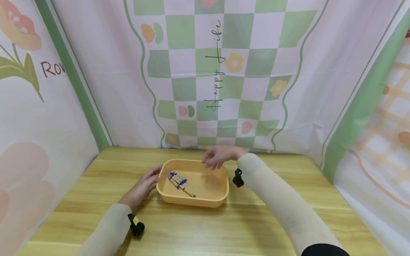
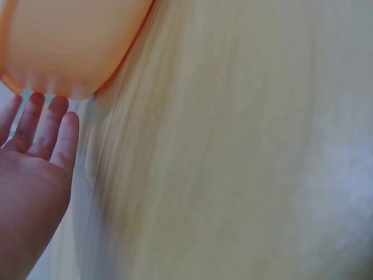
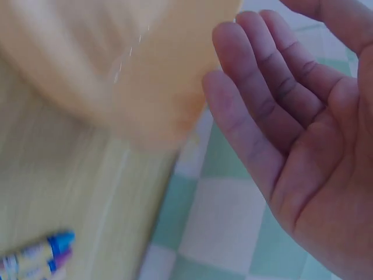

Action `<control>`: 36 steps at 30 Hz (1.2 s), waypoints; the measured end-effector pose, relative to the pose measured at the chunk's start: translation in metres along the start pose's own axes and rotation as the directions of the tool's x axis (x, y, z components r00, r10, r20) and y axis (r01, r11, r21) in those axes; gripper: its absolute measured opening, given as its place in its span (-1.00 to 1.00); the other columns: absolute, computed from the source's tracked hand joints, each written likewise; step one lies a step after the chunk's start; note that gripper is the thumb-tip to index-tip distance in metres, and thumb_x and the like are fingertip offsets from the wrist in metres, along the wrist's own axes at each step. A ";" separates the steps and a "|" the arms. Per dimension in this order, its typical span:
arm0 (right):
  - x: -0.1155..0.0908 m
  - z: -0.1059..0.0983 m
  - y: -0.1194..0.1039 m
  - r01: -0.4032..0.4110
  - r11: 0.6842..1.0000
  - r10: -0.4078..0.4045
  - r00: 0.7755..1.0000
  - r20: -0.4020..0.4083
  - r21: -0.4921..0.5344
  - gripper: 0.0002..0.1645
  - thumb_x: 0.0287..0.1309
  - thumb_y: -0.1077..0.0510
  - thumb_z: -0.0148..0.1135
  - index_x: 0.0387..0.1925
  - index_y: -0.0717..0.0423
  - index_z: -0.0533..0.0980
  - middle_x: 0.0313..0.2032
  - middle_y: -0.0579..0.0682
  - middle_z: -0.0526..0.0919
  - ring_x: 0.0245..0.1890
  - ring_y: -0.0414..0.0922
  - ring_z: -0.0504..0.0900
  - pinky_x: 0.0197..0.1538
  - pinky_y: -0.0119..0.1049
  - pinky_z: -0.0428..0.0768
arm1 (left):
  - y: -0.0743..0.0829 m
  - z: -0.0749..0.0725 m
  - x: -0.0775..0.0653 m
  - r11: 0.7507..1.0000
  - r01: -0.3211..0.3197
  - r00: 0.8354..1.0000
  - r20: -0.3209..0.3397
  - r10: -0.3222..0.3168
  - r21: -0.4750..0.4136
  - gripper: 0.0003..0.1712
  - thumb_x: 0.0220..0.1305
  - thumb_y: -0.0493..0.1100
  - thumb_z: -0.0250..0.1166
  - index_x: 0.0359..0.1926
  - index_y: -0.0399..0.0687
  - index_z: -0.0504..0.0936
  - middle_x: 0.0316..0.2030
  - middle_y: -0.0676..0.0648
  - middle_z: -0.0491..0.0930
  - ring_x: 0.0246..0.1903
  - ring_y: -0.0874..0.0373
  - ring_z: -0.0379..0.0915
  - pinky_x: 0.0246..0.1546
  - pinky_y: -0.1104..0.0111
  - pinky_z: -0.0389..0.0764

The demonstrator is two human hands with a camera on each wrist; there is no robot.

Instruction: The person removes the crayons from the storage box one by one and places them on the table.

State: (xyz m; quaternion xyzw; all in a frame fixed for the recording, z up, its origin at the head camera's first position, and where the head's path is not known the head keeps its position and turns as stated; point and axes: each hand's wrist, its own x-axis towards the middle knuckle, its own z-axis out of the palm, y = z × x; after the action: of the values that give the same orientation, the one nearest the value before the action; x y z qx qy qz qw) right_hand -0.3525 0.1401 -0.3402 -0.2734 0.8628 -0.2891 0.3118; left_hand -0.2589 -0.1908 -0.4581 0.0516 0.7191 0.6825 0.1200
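A light orange plastic tray (image 1: 205, 202) with rounded corners stands on the table. Inside, towards its left side, lie several paper-wrapped crayons (image 1: 178, 178), one of them (image 1: 188, 192) slanting towards the front wall. My left hand (image 1: 141, 188) rests at the tray's left end, its extended fingertips (image 2: 59, 108) right at the outer wall. My right hand (image 1: 221, 156) hovers over the tray's far right part, palm down with fingers loosely bent and nothing in them. In the right wrist view, crayons with blue and purple ends (image 3: 58, 248) lie on wood outside the tray; my right sleeve hides this spot from the head view.
The wooden table (image 1: 198, 231) reaches back to a hanging cloth (image 1: 211, 89) with green and white checks. More printed cloth hangs on the left (image 1: 48, 142) and the right (image 1: 378, 167). Each wrist carries a small black camera.
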 end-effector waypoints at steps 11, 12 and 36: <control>0.035 0.029 -0.009 0.029 0.997 -0.040 0.982 0.185 0.065 -0.58 0.27 0.19 0.30 0.13 0.22 0.50 -0.14 -0.01 0.72 -0.12 -0.10 0.67 0.04 -0.15 0.67 | 0.001 -0.001 0.000 1.000 0.010 1.000 -0.006 -0.010 0.010 -0.30 0.46 -0.13 0.06 0.55 0.06 0.10 0.52 -0.07 0.07 0.43 -0.06 0.13 0.44 0.05 0.14; 0.038 0.032 -0.009 0.026 0.997 -0.040 0.979 0.197 0.073 -0.58 0.26 0.21 0.30 0.13 0.22 0.50 -0.14 0.00 0.72 -0.12 -0.10 0.68 0.05 -0.14 0.66 | 0.001 -0.001 0.000 1.000 0.013 1.000 -0.005 -0.013 0.012 -0.30 0.46 -0.12 0.06 0.55 0.07 0.10 0.52 -0.07 0.07 0.43 -0.06 0.12 0.44 0.04 0.13; 0.066 0.075 -0.013 -0.081 0.996 0.069 0.974 0.217 0.047 -0.88 0.15 0.12 0.45 -0.33 0.09 0.70 -0.38 0.00 0.75 -0.44 -0.19 0.67 -0.36 -0.38 0.63 | -0.002 -0.002 -0.002 1.000 0.004 1.000 -0.008 -0.004 0.020 -0.31 0.46 -0.11 0.06 0.54 0.08 0.13 0.52 -0.05 0.07 0.44 -0.06 0.10 0.44 0.01 0.12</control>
State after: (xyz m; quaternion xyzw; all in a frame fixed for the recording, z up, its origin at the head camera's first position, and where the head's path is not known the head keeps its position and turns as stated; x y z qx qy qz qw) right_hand -0.3396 0.0632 -0.4046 -0.2616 0.8253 -0.2700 0.4215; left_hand -0.2577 -0.1927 -0.4596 0.0487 0.7264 0.6753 0.1178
